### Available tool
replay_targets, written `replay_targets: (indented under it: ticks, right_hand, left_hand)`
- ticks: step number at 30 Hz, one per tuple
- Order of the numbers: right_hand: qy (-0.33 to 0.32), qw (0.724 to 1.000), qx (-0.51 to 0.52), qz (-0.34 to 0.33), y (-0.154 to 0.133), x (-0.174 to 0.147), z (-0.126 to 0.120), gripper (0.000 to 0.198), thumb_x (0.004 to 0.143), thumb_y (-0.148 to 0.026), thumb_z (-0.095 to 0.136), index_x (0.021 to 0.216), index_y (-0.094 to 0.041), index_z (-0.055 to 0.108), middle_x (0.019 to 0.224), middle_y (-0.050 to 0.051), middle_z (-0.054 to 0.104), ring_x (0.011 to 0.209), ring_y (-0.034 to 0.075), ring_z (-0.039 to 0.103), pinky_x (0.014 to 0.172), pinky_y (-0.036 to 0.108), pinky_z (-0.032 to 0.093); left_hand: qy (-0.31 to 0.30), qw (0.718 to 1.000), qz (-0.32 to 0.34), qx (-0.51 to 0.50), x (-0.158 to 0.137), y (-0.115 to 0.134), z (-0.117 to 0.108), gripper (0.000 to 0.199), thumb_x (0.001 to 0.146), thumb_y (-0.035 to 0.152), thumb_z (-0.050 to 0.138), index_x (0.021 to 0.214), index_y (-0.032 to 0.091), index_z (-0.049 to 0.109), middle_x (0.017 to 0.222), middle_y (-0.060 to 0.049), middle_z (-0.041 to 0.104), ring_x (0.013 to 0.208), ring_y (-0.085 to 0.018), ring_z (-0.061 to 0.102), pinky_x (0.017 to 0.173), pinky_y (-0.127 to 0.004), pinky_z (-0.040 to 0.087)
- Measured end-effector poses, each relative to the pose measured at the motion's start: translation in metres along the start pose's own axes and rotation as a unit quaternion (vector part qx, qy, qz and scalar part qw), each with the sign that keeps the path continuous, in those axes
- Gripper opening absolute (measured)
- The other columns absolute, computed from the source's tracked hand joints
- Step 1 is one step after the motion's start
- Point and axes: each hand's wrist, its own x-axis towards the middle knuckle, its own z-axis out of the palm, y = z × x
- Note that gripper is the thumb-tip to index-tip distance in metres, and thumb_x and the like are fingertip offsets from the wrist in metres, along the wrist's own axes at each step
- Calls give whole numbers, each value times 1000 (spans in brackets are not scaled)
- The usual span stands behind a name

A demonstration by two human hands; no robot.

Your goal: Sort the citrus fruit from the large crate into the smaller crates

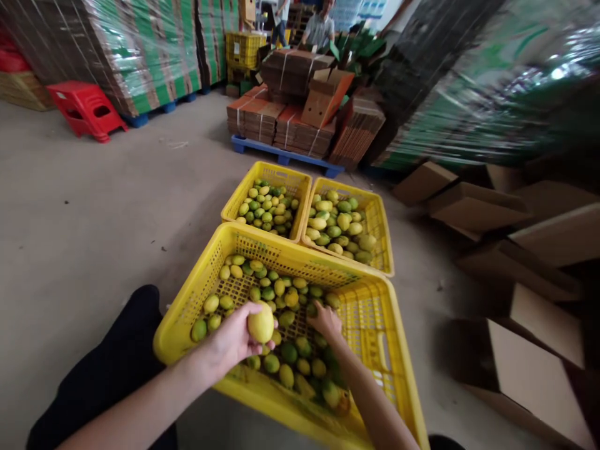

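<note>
My left hand (244, 334) is closed around a large pale yellow lemon (260, 323), held above the near yellow crate (276, 247). Lower in that crate, my right hand (327, 320) reaches among the fruit, its fingers bent around a green lemon (312, 309); the fingertips are partly hidden. Many green and yellow lemons (286, 375) lie loose on the crate's slotted bottom, around and under both hands.
Beyond stand two smaller yellow crates, the left one (227, 205) and the right one (385, 240), both with lemons. Open cardboard boxes (534, 369) lie to the right. Flattened cartons (300, 131) fill a blue pallet (281, 153). A red stool (87, 109) stands left; people are behind.
</note>
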Motion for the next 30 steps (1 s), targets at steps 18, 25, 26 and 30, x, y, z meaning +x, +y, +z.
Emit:
replay_targets:
  ticks: [18,25,26,30]
  right_hand:
    - [-80,799,596,-35,-85,-192,-73,49,59,-59,80,84,-21,63,71,1,65,56,16,55,47,28,45]
    - [-6,853,500,-148,-86,-197,-82,44,64,-40,83,99,-22,63,93,1,70,83,20,65,78,35,54]
    - [3,856,491,-159,-86,-198,-85,45,63,-39,83,101,-23,63,92,1,70,82,20,65,76,34,54]
    - [48,877,439,-190,-87,-201,-93,53,64,-39,84,109,-22,62,90,1,70,77,20,65,70,32,54]
  left_hand:
    - [-120,918,363,110,-22,-29,8,50,64,22,85,103,23,54,99,0,64,95,-16,61,89,-29,47]
    - [-157,919,347,96,-22,-37,8,54,57,14,86,101,20,55,102,-1,63,92,-14,62,84,-26,48]
    - [-160,918,346,106,-22,-38,8,55,57,13,86,104,20,57,103,-2,63,93,-15,62,84,-26,48]
    - [-179,924,318,112,-24,-40,7,59,55,13,82,110,19,59,104,-4,65,96,-17,63,83,-26,48]
